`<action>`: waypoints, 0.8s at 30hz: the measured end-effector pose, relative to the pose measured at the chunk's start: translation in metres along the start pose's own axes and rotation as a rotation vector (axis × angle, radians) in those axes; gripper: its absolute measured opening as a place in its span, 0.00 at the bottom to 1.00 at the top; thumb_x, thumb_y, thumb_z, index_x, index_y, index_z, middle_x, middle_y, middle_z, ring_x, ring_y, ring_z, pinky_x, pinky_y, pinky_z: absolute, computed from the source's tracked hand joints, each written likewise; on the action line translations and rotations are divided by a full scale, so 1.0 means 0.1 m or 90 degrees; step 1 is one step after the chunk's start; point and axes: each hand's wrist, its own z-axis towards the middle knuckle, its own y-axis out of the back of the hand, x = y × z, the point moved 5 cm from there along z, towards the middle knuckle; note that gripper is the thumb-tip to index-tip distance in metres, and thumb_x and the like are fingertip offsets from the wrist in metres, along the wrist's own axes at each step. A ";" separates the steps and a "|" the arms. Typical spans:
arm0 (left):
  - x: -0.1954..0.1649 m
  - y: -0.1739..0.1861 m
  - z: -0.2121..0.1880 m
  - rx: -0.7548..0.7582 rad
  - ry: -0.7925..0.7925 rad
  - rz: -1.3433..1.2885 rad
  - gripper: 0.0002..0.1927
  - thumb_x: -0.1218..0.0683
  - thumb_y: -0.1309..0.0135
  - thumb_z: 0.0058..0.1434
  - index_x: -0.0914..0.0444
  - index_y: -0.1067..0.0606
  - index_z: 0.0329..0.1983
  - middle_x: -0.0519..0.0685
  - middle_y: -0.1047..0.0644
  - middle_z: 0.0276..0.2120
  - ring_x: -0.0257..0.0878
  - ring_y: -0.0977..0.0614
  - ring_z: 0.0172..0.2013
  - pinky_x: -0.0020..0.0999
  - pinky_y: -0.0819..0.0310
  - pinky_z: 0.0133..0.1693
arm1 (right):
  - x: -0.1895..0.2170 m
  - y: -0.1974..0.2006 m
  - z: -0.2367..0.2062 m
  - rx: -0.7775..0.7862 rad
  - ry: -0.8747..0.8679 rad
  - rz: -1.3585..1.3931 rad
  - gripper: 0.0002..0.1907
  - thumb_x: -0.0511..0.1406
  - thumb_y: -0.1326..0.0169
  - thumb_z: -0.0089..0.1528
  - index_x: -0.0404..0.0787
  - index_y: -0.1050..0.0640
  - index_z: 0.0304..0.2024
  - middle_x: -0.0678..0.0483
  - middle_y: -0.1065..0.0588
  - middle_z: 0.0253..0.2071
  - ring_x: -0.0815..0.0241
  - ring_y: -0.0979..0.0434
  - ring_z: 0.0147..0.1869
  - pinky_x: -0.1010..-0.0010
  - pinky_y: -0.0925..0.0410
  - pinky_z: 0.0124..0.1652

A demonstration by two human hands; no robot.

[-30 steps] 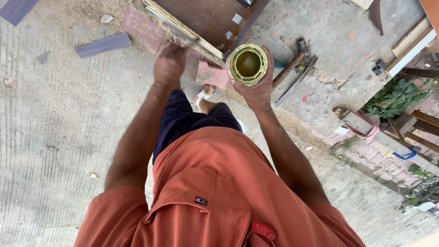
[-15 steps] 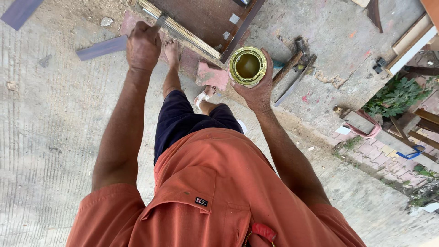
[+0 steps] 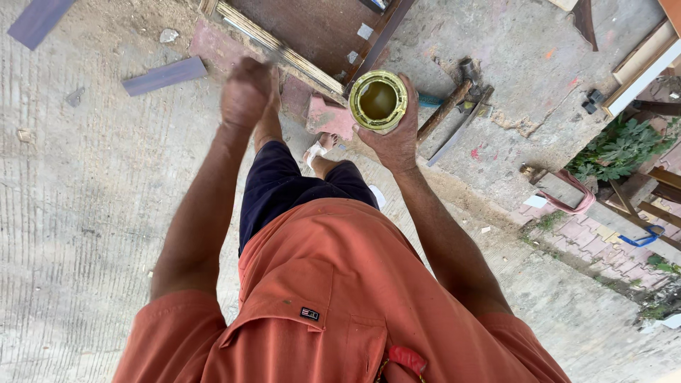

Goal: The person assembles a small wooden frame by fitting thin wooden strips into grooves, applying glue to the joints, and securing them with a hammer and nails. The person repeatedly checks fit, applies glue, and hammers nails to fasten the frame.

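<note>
One round open tin of yellowish liquid (image 3: 378, 100), two bare hands (image 3: 247, 92), two flat purple-grey boards (image 3: 164, 75), one pink brick (image 3: 330, 118), one wooden-handled hammer (image 3: 448, 99), one white sandal (image 3: 316, 150)

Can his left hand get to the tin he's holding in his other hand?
Probably yes. The left hand is raised beside the open tin that the right hand holds, with only air between them, though the left hand looks blurred.

Orange shirt (image 3: 340, 298); navy shorts (image 3: 284, 188); yellow-green tin (image 3: 379, 100); pink brick (image 3: 330, 117).
</note>
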 end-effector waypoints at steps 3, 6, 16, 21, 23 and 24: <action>-0.09 0.07 -0.09 -0.003 -0.115 0.149 0.13 0.58 0.49 0.72 0.54 0.19 0.54 0.43 0.25 0.34 0.33 0.23 0.32 0.26 0.20 0.32 | 0.05 0.00 0.02 0.008 0.034 -0.054 0.62 0.35 0.22 0.51 0.43 0.50 0.76 0.47 0.37 0.69 0.50 0.37 0.77 0.53 0.42 0.78; 0.19 0.40 0.02 -0.046 0.044 -0.055 0.17 0.63 0.45 0.69 0.59 0.15 0.57 0.48 0.21 0.32 0.38 0.22 0.28 0.31 0.24 0.24 | 0.06 0.04 0.04 0.001 0.023 -0.125 0.62 0.38 0.21 0.48 0.44 0.47 0.74 0.45 0.38 0.69 0.48 0.38 0.76 0.52 0.42 0.75; -1.41 1.44 0.17 -0.050 -0.129 -0.325 0.01 0.61 0.39 0.66 0.64 0.19 0.38 0.53 0.21 0.35 0.39 0.18 0.33 0.27 0.16 0.31 | 0.18 0.09 0.08 0.013 0.179 -0.337 0.55 0.49 0.24 0.58 0.47 0.46 0.74 0.47 0.39 0.71 0.48 0.40 0.77 0.48 0.44 0.73; -1.88 1.24 0.42 0.081 -0.183 -0.108 0.11 0.62 0.40 0.70 0.61 0.23 0.30 0.46 0.22 0.26 0.31 0.20 0.26 0.29 0.19 0.28 | 0.23 0.07 0.11 0.013 0.206 -0.366 0.54 0.48 0.23 0.56 0.47 0.44 0.73 0.48 0.40 0.70 0.48 0.41 0.77 0.45 0.47 0.74; -2.00 1.09 0.46 0.042 -0.192 -0.102 0.08 0.59 0.39 0.66 0.62 0.22 0.30 0.47 0.21 0.27 0.32 0.20 0.26 0.29 0.20 0.26 | 0.23 0.07 0.11 0.016 0.188 -0.375 0.54 0.47 0.24 0.54 0.47 0.43 0.73 0.48 0.39 0.70 0.48 0.41 0.77 0.43 0.48 0.74; -2.03 1.03 0.46 0.023 -0.195 -0.097 0.08 0.58 0.38 0.65 0.62 0.22 0.30 0.47 0.21 0.27 0.32 0.20 0.25 0.29 0.20 0.25 | 0.24 0.07 0.11 0.018 0.181 -0.379 0.54 0.47 0.24 0.53 0.47 0.42 0.73 0.49 0.39 0.70 0.48 0.41 0.77 0.43 0.48 0.75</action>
